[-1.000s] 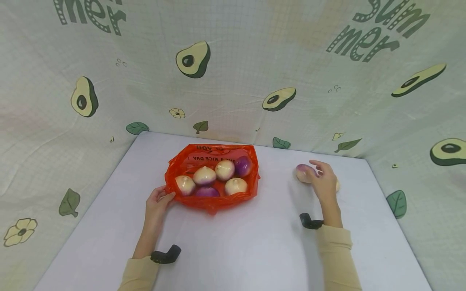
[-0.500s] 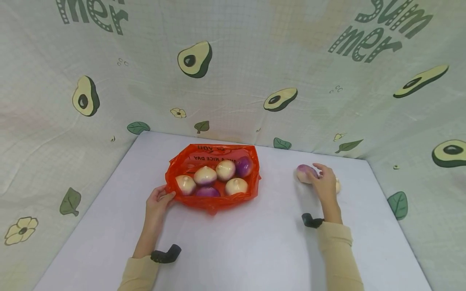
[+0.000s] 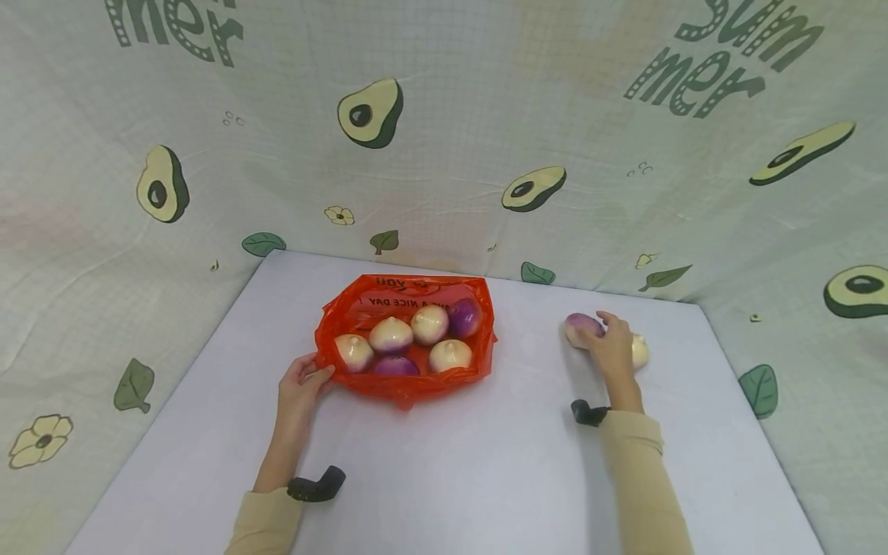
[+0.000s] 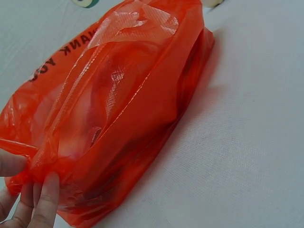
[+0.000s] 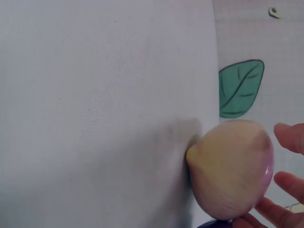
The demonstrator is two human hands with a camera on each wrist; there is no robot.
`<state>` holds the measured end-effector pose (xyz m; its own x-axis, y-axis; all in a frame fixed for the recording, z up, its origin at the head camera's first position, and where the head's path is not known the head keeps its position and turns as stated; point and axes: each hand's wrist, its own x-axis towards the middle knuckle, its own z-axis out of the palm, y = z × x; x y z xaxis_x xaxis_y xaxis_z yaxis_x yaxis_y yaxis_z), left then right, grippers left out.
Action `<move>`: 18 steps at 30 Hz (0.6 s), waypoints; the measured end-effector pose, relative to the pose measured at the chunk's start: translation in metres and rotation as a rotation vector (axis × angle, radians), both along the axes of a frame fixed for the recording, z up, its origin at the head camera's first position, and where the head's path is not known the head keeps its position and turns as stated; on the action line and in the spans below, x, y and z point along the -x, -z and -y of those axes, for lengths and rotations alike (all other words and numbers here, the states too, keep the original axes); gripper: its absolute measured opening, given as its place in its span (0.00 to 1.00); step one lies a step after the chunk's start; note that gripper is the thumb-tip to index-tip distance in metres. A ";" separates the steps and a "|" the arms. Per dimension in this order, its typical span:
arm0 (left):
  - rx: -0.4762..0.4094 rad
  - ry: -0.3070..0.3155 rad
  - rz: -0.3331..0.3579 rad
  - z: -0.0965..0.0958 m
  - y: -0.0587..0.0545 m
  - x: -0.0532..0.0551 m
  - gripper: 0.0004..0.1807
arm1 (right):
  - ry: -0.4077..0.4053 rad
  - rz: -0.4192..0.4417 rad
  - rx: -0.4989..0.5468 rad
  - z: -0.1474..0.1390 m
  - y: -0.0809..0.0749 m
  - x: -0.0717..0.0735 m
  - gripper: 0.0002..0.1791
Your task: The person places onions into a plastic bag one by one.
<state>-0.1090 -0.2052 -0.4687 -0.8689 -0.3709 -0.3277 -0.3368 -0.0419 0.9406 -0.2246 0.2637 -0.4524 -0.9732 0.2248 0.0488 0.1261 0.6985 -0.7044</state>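
Note:
My left hand [image 3: 300, 381] pinches the left front rim of an open red plastic bag [image 3: 409, 388], with thumb and fingertips on the thin film in the left wrist view. Inside lie several glossy turnips [image 3: 391, 336], cream with purple tops. At the right, my right hand [image 3: 612, 347] is at a purple-and-cream turnip [image 3: 581, 327] on the table, thumb and fingers spread about it. In the right wrist view that turnip [image 5: 232, 168] shows beside the parted fingers [image 5: 289, 185], with a gap at the upper fingertips. Another cream turnip [image 3: 640, 352] sits just right of the hand.
The white table [image 3: 444, 478] ends at the back against a hanging cloth [image 3: 444, 154] printed with avocados and leaves. Cloth also hangs at both sides. A black wrist camera [image 3: 316, 486] sits on the left wrist and another [image 3: 590, 412] on the right.
My right hand has come slightly down and left, closer about the turnip, and more of the cream turnip to its right now shows. The left hand and bag have stayed in place.

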 end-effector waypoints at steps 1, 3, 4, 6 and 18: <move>-0.003 -0.001 -0.001 0.000 0.000 0.000 0.24 | 0.001 0.008 -0.008 0.000 0.000 0.001 0.32; -0.005 -0.002 -0.002 0.000 0.000 0.000 0.23 | 0.002 0.031 -0.018 0.002 0.001 0.002 0.33; -0.003 0.000 -0.005 0.000 0.000 0.000 0.24 | 0.002 0.040 -0.021 0.002 0.001 0.003 0.33; -0.005 -0.002 -0.002 0.000 -0.001 0.000 0.24 | -0.004 0.062 -0.033 0.004 0.001 0.005 0.34; 0.005 0.001 0.014 0.000 -0.005 0.000 0.25 | 0.006 0.095 -0.069 0.008 0.005 0.010 0.33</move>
